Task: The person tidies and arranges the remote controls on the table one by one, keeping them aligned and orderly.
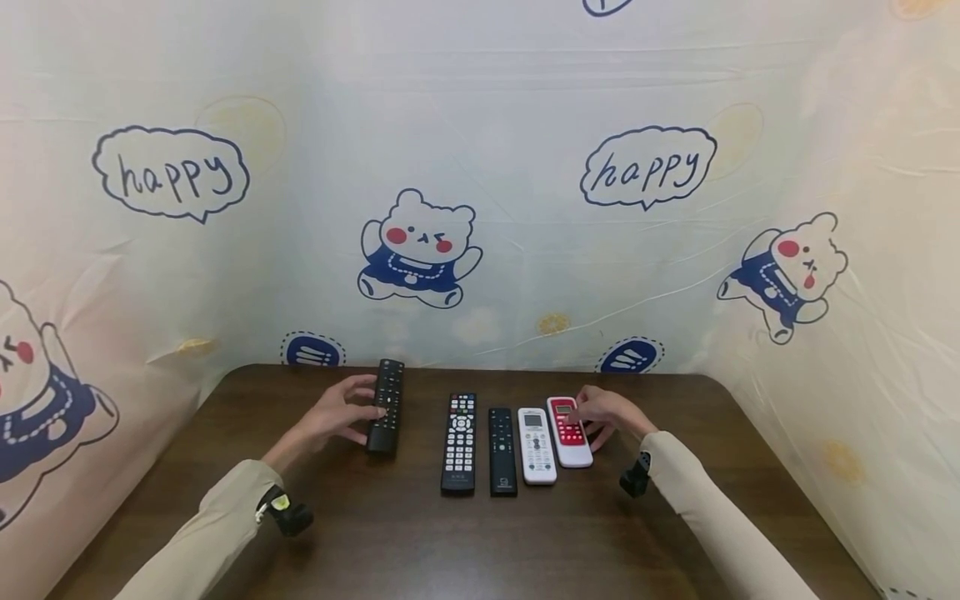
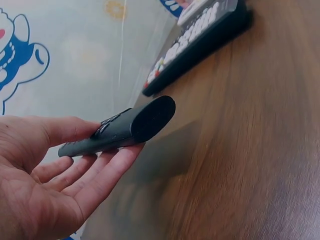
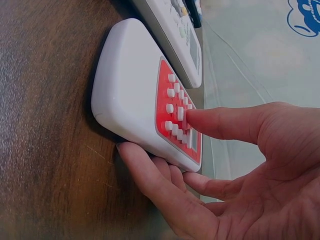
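My left hand (image 1: 337, 412) pinches a black remote control (image 1: 387, 406) between thumb and fingers. In the left wrist view that black remote (image 2: 153, 120) is raised off the table, with a shadow below it. At the right, my right hand (image 1: 606, 410) grips a red and white remote control (image 1: 573, 452). The thumb lies on its white buttons and the other fingers are along its side, as the right wrist view of the red and white remote (image 3: 125, 75) shows. Whether its underside touches the table, I cannot tell.
Between the hands lie a black remote with white buttons (image 1: 459, 458), a slim black remote (image 1: 503, 467) and a white remote (image 1: 537, 462), side by side on the brown wooden table (image 1: 420, 550). A printed curtain (image 1: 517, 250) hangs behind the table and at both sides.
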Demonstrator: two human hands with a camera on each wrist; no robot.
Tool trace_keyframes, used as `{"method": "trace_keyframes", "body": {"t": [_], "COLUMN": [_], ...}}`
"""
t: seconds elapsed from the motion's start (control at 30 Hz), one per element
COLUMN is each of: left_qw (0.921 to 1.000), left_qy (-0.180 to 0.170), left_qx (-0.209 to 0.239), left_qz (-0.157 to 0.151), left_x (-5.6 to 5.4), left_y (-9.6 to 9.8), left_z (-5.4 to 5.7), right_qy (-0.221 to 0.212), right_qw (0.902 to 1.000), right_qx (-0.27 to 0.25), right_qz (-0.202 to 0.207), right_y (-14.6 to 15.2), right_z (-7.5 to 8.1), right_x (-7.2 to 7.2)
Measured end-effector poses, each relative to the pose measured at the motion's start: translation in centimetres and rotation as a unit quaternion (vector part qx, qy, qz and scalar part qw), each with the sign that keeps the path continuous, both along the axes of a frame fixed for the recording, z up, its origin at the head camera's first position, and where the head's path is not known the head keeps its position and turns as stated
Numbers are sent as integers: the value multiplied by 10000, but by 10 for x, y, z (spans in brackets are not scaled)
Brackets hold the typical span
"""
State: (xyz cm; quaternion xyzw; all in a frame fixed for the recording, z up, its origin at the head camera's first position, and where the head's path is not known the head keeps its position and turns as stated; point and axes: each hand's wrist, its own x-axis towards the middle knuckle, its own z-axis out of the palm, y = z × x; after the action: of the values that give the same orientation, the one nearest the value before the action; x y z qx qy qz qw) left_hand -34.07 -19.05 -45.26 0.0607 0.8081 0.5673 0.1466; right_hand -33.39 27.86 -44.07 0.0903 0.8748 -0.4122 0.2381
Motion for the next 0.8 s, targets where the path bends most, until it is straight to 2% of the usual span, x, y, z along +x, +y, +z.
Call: {"method": "trace_keyframes", "body": {"t": [0.4, 0.8], "left_qw": [9997, 9998], "left_qy": [-5, 92], "left_qx": [100, 135], "left_qz": [-201, -121], "left_x": [9, 16], "left_y": [19, 41], "left_z": [2, -10], "right_qy": [1, 3], "right_qw": [10000, 10000], "right_qx": [14, -38], "right_qz": [47, -1], "right_y": [1, 1], "right_z": [0, -1], "right_x": [-2, -1]}}
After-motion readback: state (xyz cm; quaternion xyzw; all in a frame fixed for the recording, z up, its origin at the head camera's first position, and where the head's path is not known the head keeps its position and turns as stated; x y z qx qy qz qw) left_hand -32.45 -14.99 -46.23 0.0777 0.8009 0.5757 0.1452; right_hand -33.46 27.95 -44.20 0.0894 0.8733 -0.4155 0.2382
